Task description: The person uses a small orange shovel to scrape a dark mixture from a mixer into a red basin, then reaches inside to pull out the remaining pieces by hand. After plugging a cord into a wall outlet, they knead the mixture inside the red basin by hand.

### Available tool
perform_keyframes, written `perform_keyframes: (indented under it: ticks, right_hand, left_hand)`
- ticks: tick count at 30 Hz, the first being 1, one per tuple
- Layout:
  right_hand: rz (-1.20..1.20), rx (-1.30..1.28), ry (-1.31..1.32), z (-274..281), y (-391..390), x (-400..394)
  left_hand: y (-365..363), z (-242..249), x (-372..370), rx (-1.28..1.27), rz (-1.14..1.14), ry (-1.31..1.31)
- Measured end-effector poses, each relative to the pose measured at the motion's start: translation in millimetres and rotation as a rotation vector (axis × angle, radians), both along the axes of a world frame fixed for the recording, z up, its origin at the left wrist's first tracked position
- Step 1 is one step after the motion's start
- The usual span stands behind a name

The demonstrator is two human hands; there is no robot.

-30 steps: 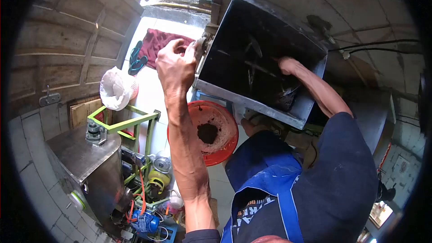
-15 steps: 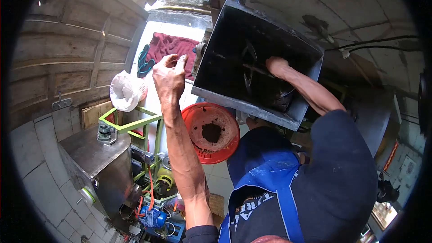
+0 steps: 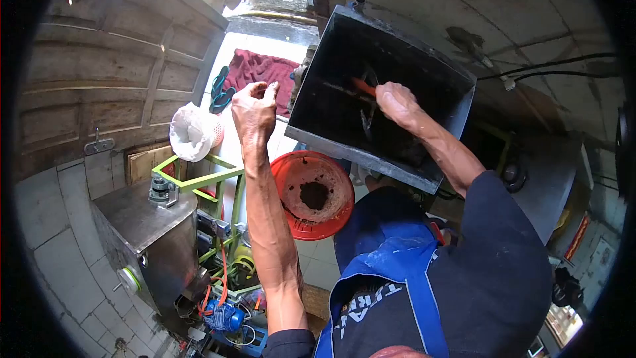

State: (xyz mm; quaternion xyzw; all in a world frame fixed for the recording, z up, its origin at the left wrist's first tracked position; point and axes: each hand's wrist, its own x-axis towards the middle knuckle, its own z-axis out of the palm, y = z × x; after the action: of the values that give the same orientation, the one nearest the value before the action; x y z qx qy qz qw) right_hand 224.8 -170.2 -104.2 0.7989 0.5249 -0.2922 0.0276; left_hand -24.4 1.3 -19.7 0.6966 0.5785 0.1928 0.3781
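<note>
My right hand (image 3: 396, 101) reaches into a deep metal bin (image 3: 387, 169), closed around an orange-red tool (image 3: 364, 87) whose kind I cannot make out. Curved metal mixing blades (image 3: 366, 122) show inside the dark bin, just below that hand. My left hand (image 3: 255, 114) is raised left of the bin, apart from it, with fingers curled in toward the thumb. Dark residue marks its fingertips; whether it holds anything is hidden. Below the bin's near edge stands a red basin (image 3: 340, 220) with brown powdery material (image 3: 313, 195) at its bottom.
At left stand a green metal frame (image 3: 211, 180), a steel box-shaped machine (image 3: 142, 215) and a blue motor (image 3: 225, 317). A white-lined basket (image 3: 192, 134) sits near a maroon cloth (image 3: 265, 74). Black cables (image 3: 563, 64) run along the right wall.
My right hand has moved slightly left and toward the bin's middle, and the orange-red tool now shows in it. My left hand has shifted slightly right in view.
</note>
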Motion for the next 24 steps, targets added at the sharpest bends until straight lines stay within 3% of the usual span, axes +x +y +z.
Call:
perform_keyframes:
  ticks: [2, 4, 7, 9, 12, 16, 18, 20, 24]
  right_hand:
    - [-0.102, -0.018, -0.024, -19, 16, -20]
    - [0.014, -0.055, -0.030, -14, 28, -34]
    - [0.146, 0.000, -0.190, 23, 51, -12]
    - [0.068, -0.001, -0.220, 43, 79, -4]
    - [-0.055, 0.000, -0.299, -17, 124, -16]
    - [-0.078, 0.128, -0.175, -141, 153, -18]
    - [-0.081, 0.171, -0.149, -156, 154, -19]
    - [0.076, 0.228, -0.143, -166, 142, -14]
    - [-0.070, -0.017, -0.172, -71, 113, -1]
  left_hand:
    - [-1, 3, 1, 0.002, -0.020, -0.003]
    - [-2, -1, -1, 0.025, -0.024, 0.012]
    - [-1, -6, -4, 0.025, -0.018, -0.006]
    - [-1, 2, 0, 0.020, -0.017, -0.005]
    - [-2, 2, 2, 0.036, 0.001, -0.008]
    - [-2, -2, -1, 0.011, 0.018, 0.002]
    - [0, 9, 3, -0.065, 0.012, 0.009]
    - [-2, 11, 3, 0.005, -0.003, 0.056]
    - [-2, 6, 2, 0.020, 0.001, 0.027]
